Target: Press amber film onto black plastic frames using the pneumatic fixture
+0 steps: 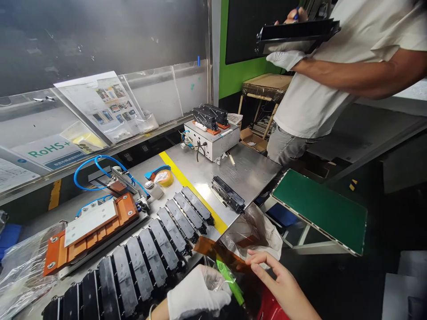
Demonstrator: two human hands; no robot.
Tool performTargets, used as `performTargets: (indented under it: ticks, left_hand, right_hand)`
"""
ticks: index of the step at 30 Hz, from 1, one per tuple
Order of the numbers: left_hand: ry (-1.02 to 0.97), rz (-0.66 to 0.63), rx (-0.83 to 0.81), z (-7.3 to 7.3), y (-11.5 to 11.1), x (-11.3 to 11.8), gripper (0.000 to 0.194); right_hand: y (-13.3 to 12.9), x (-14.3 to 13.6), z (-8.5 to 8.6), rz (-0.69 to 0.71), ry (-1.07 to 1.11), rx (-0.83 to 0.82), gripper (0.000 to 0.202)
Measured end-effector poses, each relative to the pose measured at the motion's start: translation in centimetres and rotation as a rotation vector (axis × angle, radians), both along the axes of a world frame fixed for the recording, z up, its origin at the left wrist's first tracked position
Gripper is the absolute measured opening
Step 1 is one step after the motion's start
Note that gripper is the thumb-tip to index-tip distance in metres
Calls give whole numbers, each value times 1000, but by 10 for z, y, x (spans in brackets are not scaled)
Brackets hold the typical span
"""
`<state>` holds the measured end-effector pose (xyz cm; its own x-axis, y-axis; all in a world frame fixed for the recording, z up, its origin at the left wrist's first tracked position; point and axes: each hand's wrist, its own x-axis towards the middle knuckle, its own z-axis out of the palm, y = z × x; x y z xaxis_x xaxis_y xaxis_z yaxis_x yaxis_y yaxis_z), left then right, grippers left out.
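Note:
My left hand, in a white glove, is low in the middle, its fingers closed on a green tool wrapped partly in clear plastic. Just right of it, my bare right hand pinches the end of a translucent amber film strip between thumb and fingers. The strip runs leftward above the green tool to the table's edge. Beside my left hand, a long row of black parts with grey tops lies on the metal table.
An orange fixture with blue hoses is on the left. One black part lies beyond the yellow line. A white box stands at the back. At right are a green-topped stand and a person holding a black unit.

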<state>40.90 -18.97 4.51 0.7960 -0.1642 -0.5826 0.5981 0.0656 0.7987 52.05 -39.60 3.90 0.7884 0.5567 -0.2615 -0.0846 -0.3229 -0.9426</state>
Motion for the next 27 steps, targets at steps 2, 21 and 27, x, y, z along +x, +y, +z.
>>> performTargets:
  ticks: [2, 21, 27]
  left_hand:
    - [39, -45, 24, 2, 5, -1, 11]
    - [-115, -483, 196, 6, 29, 10, 13]
    - [-48, -457, 98, -7, 38, 14, 33]
  right_hand:
    - [-6, 5, 3, 37, 14, -35, 34]
    - [-87, 74, 6, -200, -34, -120, 40]
    - [-127, 82, 3, -284, 80, -145, 39]
